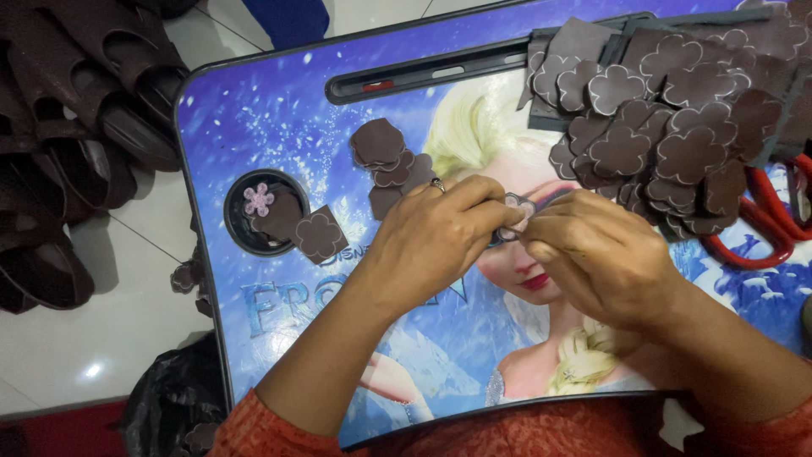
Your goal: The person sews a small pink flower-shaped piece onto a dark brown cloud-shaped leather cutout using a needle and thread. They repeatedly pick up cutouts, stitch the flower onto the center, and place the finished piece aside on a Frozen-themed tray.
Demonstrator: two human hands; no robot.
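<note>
Here, at the far left, a stack of dark brown sandal soles lies on the pale tiled floor, just beside the blue cartoon-printed lap table. In the table's round black cup recess sits a small pink flower-shaped trim piece, with a brown flower-cut leatherette patch lapping over the rim. A short pile of similar brown cut pieces rests near the table's middle.

The left hand, with a ring on one finger, pinches a small pale flower trim with a dark outline between thumb and fingertips; the right hand closes on the same piece from the other side, so both grasp it, held just above the tabletop. The step in hand looks like fitting or peeling this little trim, and the next move would seem to call for fine fingertip control rather than force.

Farther right, a large heap of brown flower-shaped patches with pale chalked edges covers the table's corner, and red-handled scissors lie beside it
</note>
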